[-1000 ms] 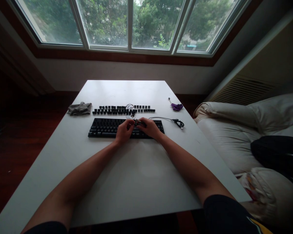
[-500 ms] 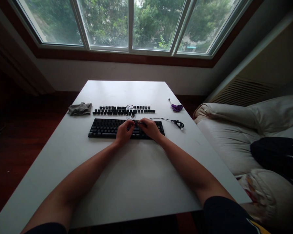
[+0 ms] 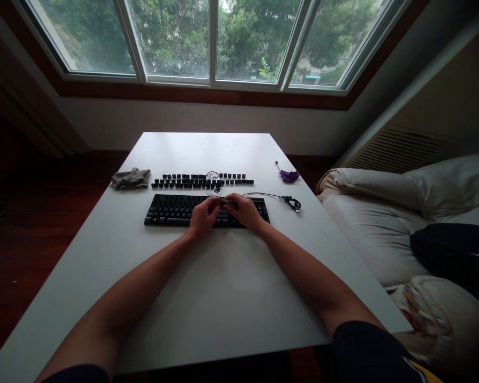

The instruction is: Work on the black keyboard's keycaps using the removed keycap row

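A black keyboard (image 3: 170, 209) lies on the white table in front of me. Over its right half, my left hand (image 3: 203, 214) and my right hand (image 3: 244, 210) meet, fingertips pinched close together. Between them is a small dark keycap-like piece (image 3: 225, 201); fingers cover most of it, so its exact shape is unclear. Both wrists hang low over the keyboard's front edge. Beyond the keyboard, loose black keycaps (image 3: 183, 183) stand in two long rows. A thin wire ring tool (image 3: 213, 192) rests between these rows and my hands.
At the table's left edge lies a crumpled grey cloth (image 3: 131, 178). To the right are a bundled black USB cable (image 3: 291, 202), a purple cloth (image 3: 289, 176) and a small white-handled brush (image 3: 278, 166). A pale sofa (image 3: 363, 223) borders the table's right side.
My right fingers have shifted slightly, and more of the small dark piece shows between the two hands. The keyboard and loose keycaps have stayed in place.
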`<state>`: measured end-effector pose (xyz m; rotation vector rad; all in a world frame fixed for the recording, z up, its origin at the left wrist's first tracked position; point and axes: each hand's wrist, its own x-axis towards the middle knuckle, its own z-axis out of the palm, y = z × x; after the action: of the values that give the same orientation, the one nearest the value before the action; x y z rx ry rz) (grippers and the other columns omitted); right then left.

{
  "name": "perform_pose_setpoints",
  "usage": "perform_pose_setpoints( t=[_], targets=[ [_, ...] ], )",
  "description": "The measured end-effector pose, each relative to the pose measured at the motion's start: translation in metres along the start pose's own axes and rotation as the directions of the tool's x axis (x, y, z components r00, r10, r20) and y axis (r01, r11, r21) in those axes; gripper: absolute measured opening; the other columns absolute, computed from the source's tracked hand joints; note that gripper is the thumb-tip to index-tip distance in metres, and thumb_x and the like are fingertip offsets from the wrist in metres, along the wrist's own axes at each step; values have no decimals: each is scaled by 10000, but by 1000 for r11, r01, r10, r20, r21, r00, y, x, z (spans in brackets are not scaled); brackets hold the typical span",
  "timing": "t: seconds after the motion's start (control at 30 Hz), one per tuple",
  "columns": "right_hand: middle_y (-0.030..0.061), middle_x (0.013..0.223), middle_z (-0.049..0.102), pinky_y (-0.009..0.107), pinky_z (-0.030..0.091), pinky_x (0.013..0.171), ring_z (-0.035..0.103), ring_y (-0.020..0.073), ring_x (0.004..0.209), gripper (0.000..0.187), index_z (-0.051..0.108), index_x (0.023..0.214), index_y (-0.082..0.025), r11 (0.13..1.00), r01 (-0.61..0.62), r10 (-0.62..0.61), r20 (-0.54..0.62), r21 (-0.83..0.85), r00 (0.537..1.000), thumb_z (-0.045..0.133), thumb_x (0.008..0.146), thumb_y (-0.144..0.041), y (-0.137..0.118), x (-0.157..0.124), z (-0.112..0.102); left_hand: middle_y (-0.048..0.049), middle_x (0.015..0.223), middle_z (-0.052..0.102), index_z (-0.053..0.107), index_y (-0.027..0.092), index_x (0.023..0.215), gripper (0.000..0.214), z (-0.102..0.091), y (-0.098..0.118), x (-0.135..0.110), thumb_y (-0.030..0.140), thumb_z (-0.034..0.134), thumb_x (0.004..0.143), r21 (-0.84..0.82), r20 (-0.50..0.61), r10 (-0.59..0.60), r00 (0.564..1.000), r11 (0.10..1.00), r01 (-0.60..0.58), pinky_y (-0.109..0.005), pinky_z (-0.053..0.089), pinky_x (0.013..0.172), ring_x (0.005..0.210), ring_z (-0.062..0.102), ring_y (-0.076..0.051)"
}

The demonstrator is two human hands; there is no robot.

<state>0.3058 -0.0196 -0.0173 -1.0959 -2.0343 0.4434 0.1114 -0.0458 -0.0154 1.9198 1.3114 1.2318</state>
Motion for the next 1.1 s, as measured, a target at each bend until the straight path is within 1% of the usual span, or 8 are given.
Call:
perform_pose_setpoints(
  t=[0.2,0.33,0.43,0.53,0.6,0.73,0.87,1.1],
  targets=[
    [40,907,684,286,429,714,582,177,743,211,678,1062,-219,999,20,-19,12,-27,1000,655,879,-322,-1,0,-1,-44,1021,740,683,221,1101,216,-1,-2,0,254,553,931,-8,6,36,999,999,-36,-310,511,843,904,679,-200],
    [38,901,685,284,427,717,583,182,754,204,669,1050,-221,998,8,-8,6,-66,1000,662,866,-308,-1,0,-2,-32,1028,731,630,244,1214,293,1,-2,0,244,547,933,58,37,20,999,998,-22,-314,512,844,892,673,-189],
    [43,921,686,294,431,741,590,195,791,192,661,1035,-224,995,-1,0,-3,-104,1000,660,860,-302,-1,0,-5,-45,1077,720,594,246,1266,355,2,-2,0,225,561,913,147,53,48,997,988,-55,-364,490,934,1008,658,-221],
    [44,909,677,301,431,743,583,199,792,175,656,1018,-225,990,-25,22,-26,-137,999,651,860,-299,1,2,-9,-85,1193,681,631,239,1201,318,1,-2,-1,257,610,884,296,88,116,989,945,-137,-437,430,1031,1176,586,-283],
    [36,871,663,295,427,718,569,190,751,182,656,1020,-221,988,-55,47,-59,-146,997,646,860,-307,4,5,-12,-104,1253,648,659,234,1143,292,1,-1,-3,318,651,864,383,147,157,977,901,-203,-469,396,1057,1221,541,-315],
    [7,760,612,282,414,672,529,166,656,211,655,1029,-207,984,-113,94,-137,-140,986,643,860,-334,15,13,-20,-130,1285,611,649,222,1185,442,0,3,-8,458,711,817,463,250,189,950,838,-289,-493,381,1040,1217,508,-344],
    [-9,700,580,283,400,663,515,162,628,207,662,990,-203,974,-143,113,-171,-176,979,649,857,-362,31,27,-25,-136,1276,588,622,235,1239,566,-1,5,-11,518,757,768,501,289,187,939,807,-314,-479,385,1011,1198,495,-346],
    [9,772,636,277,402,699,558,166,694,189,677,1000,-206,954,-114,99,-67,-279,993,667,855,-326,55,63,-13,-142,1193,591,621,218,1203,548,-3,7,-10,550,744,784,551,283,160,946,780,-297,-470,385,968,1122,506,-338]
  ],
)
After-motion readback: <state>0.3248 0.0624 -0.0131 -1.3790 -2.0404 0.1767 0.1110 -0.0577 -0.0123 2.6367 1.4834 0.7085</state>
